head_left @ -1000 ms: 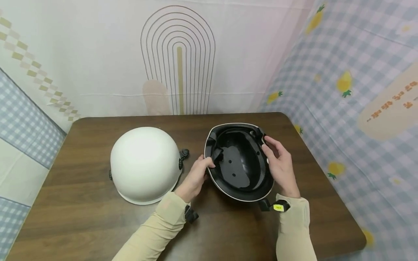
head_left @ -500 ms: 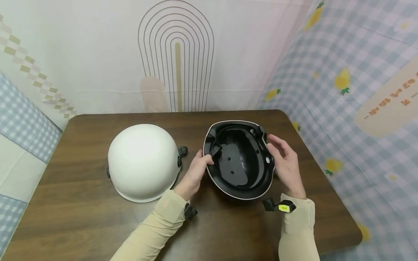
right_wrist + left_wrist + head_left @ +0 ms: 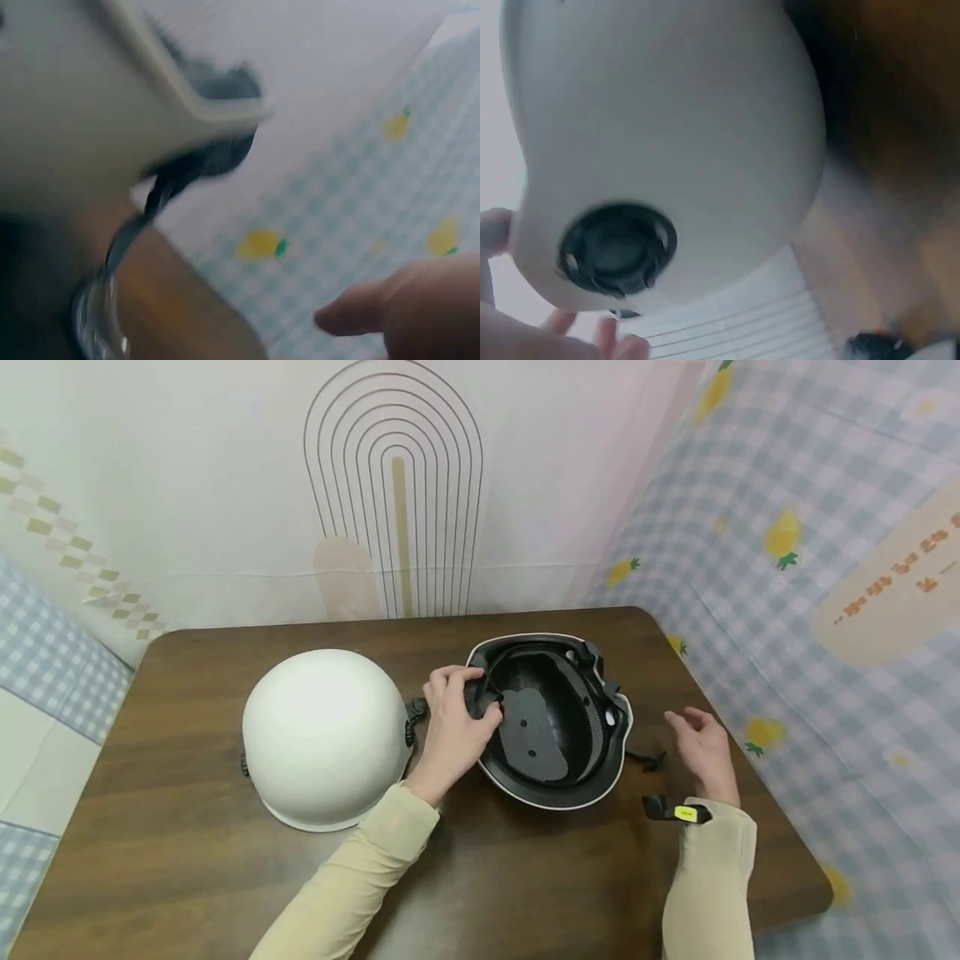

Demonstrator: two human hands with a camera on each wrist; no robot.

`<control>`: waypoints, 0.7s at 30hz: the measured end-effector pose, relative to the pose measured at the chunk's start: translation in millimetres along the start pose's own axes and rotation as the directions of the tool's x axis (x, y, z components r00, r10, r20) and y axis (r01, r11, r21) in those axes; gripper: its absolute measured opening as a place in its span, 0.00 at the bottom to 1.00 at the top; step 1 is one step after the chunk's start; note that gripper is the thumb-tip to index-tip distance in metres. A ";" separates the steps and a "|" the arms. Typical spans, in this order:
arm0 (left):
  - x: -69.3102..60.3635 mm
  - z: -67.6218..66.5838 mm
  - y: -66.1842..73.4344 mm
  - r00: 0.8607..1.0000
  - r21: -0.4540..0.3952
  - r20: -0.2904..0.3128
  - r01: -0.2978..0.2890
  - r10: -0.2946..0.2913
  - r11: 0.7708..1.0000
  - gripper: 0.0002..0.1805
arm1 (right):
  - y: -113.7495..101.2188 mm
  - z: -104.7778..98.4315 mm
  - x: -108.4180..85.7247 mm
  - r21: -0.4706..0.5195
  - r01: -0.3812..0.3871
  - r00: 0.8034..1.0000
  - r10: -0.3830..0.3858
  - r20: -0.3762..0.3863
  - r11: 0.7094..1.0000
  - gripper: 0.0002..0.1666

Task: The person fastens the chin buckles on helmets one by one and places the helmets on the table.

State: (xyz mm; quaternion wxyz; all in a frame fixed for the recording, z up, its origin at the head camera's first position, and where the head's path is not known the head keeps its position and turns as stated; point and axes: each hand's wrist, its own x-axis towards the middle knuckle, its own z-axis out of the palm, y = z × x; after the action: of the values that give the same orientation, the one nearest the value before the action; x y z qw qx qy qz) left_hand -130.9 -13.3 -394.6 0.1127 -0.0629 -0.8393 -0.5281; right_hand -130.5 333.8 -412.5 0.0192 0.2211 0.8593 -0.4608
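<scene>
An upturned helmet (image 3: 551,727) shows its black lining in the head view. My left hand (image 3: 453,727) grips its left edge, thumb and index finger at a black strap (image 3: 487,692) there; whether they pinch the strap or the rim is hard to tell. In the left wrist view a round black knob (image 3: 619,247) sits on the white shell (image 3: 690,135), above the left fingers. My right hand (image 3: 705,756) is off the helmet to the right, fingers loosely bent and holding nothing. Between them another strap (image 3: 647,762) trails out, also visible in the right wrist view (image 3: 127,236).
A second white helmet (image 3: 322,735), dome up, stands on the brown table (image 3: 525,885) close to the left hand and forearm. Patterned cloth (image 3: 750,568) hangs behind and along the right side, near the right hand.
My right hand has left the helmet's right rim and moved right, and a strap now lies outside that rim. The left hand has moved up along the left edge to the strap.
</scene>
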 end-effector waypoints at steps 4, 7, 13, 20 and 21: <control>9.3 0.1 1.2 0.988 0.238 -0.001 -0.149 0.154 0.960 0.09 | 13.8 3.0 11.4 -0.178 -0.034 0.997 0.045 0.058 0.983 0.50; 15.7 0.8 4.0 0.982 0.443 0.068 -0.189 0.177 0.877 0.05 | 23.5 8.3 18.4 -0.264 -0.042 0.994 0.066 0.085 0.964 0.51; 21.3 3.3 6.6 0.981 0.608 0.158 -0.184 0.109 0.772 0.10 | 38.9 19.5 24.6 -0.305 -0.032 0.997 0.050 0.052 0.952 0.40; 22.1 3.8 5.8 0.981 0.698 0.190 -0.158 0.032 0.698 0.12 | 43.1 24.2 23.8 -0.294 -0.026 1.000 0.025 -0.007 0.956 0.31; 22.2 4.3 5.5 0.981 0.709 0.190 -0.157 0.028 0.687 0.12 | 43.7 24.7 23.8 -0.295 -0.025 1.000 0.024 -0.008 0.955 0.31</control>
State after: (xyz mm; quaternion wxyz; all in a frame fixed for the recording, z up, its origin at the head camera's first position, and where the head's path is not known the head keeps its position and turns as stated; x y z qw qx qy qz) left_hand -151.7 -7.4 -386.0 0.0854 -0.0993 -0.9810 -0.1429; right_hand -138.7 343.5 -466.6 0.0558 0.2273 0.9157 -0.3266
